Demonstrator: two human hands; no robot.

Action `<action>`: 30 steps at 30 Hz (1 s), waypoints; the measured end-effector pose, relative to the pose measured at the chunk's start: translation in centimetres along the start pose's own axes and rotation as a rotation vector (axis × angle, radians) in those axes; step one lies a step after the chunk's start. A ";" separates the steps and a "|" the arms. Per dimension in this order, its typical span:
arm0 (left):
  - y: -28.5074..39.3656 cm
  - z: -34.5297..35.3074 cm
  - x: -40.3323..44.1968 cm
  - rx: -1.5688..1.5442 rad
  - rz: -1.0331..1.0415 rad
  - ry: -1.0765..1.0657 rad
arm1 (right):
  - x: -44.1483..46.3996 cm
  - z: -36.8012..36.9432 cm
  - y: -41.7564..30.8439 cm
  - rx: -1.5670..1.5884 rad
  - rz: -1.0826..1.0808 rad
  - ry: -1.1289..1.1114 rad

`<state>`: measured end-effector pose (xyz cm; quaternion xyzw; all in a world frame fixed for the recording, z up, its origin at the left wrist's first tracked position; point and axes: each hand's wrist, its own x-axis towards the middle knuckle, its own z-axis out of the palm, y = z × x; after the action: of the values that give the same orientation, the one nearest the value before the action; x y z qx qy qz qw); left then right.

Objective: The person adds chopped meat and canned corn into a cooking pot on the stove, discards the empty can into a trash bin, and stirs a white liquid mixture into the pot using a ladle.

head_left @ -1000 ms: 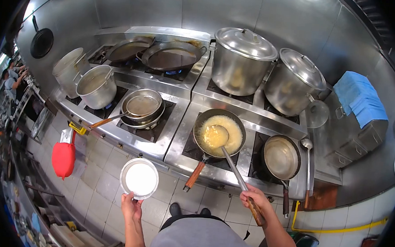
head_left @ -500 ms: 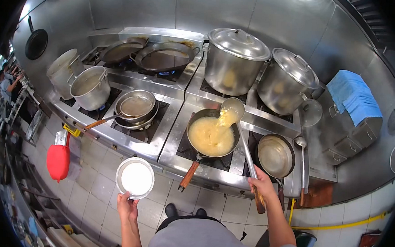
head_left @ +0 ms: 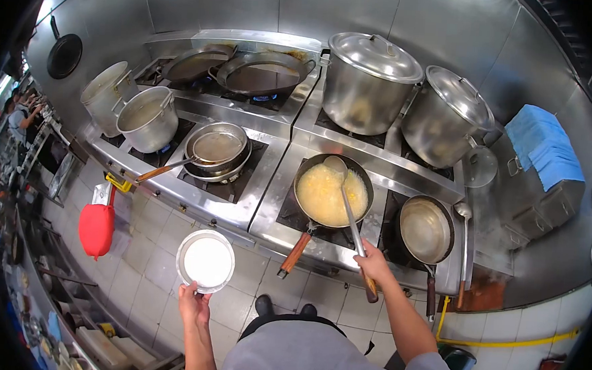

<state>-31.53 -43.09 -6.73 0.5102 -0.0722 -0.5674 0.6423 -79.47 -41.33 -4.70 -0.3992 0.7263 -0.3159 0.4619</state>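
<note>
My left hand grips the rim of a round metal bowl with something white in it, held over the floor in front of the stove. My right hand is wrapped round the long handle of a ladle. The ladle's head rests in the yellowish, lumpy liquid of a frying pan. That pan sits on the front burner, its wooden handle pointing toward me. Part of the ladle's head is under the liquid.
Two large lidded stockpots stand behind the pan. Right of it are another pan and a second ladle. Leftward are a sieve over a pan, tall pots and woks over blue flames. A red-covered handle-like item hangs at the stove front.
The ladle was tilted above the pan's far edge, pouring yellow lumps in; now its head is down in the liquid. My right hand has moved left slightly. The camera view has shifted.
</note>
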 end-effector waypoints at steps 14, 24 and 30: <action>-0.4 0.3 0.5 0.005 -0.010 -0.009 | -7.7 -0.7 0.0 0.896 0.174 -0.402; -1.3 2.4 1.2 0.037 -0.038 -0.036 | -8.2 -5.9 -1.7 0.473 -0.061 -0.127; -1.8 3.2 0.8 0.031 -0.040 -0.066 | -7.6 -8.1 -4.3 0.408 -0.105 -0.012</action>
<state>-34.54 -45.25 -6.94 0.5023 -0.0922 -0.5955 0.6202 -83.77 -36.09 5.06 -0.3366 0.6227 -0.4776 0.5204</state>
